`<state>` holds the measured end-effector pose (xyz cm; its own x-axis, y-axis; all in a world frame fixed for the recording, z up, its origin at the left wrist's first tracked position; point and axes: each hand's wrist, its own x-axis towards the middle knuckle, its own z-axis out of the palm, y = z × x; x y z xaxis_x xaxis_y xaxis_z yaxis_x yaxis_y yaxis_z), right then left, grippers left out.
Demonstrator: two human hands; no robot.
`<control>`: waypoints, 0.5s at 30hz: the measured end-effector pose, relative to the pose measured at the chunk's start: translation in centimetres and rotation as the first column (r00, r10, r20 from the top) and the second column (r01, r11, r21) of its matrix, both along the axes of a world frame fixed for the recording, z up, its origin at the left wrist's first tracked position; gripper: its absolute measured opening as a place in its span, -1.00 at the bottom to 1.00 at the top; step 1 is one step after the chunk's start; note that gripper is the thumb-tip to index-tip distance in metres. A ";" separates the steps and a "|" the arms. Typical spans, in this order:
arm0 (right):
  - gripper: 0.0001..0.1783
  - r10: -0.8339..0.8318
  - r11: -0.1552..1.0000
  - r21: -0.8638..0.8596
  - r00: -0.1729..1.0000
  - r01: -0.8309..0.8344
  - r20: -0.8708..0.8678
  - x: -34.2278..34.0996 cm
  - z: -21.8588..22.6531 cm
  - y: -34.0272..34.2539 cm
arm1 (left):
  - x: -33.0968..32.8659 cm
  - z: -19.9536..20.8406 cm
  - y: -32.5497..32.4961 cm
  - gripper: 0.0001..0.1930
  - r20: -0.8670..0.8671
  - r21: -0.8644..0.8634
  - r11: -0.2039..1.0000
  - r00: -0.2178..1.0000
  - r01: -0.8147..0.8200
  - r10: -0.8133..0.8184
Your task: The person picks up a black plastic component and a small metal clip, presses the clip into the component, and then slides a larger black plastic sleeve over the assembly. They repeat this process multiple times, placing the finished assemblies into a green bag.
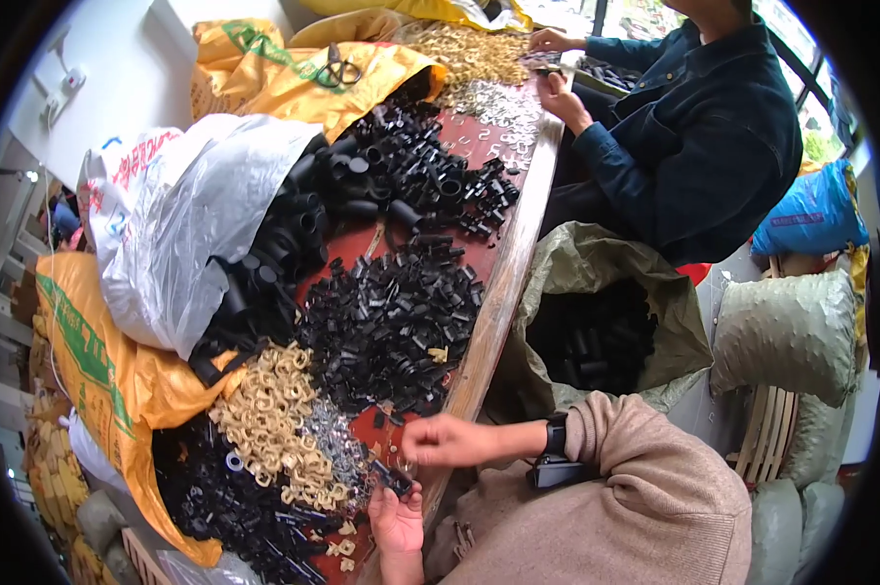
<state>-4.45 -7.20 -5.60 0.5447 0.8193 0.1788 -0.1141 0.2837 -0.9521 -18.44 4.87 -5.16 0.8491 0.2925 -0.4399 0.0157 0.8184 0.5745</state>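
My left hand [397,525], palm up at the table's front edge, grips a small black plastic part [392,478] between thumb and fingers. Just above it is my right hand [447,441], its fingers curled closed; whatever they may hold is hidden. A dark watch is on that wrist. Beside both hands lies a heap of small shiny metal pieces [331,444], next to a pile of cream-coloured plastic rings [269,414]. Beyond them spreads a large mound of small black plastic pieces [391,322].
The red table [477,255] has a wooden edge [498,317]. Orange sacks [89,341] and a white bag [186,214] spill black parts. An open sack [615,263] of black parts stands at the right. A co-worker [693,136] handles parts at the far end.
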 end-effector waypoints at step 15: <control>-0.87 0.004 0.995 -0.063 0.667 -0.076 -0.745 1.0 1.3 -0.3 | 0.2 0.4 0.1 -0.72 -0.001 -0.021 0.998 0.998 0.058 -0.058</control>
<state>-3.42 -7.53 -4.34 0.4340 0.8350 -0.3384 -0.8030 0.1882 -0.5655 -18.20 4.95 -4.76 0.8636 0.2335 -0.4469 0.0646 0.8278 0.5572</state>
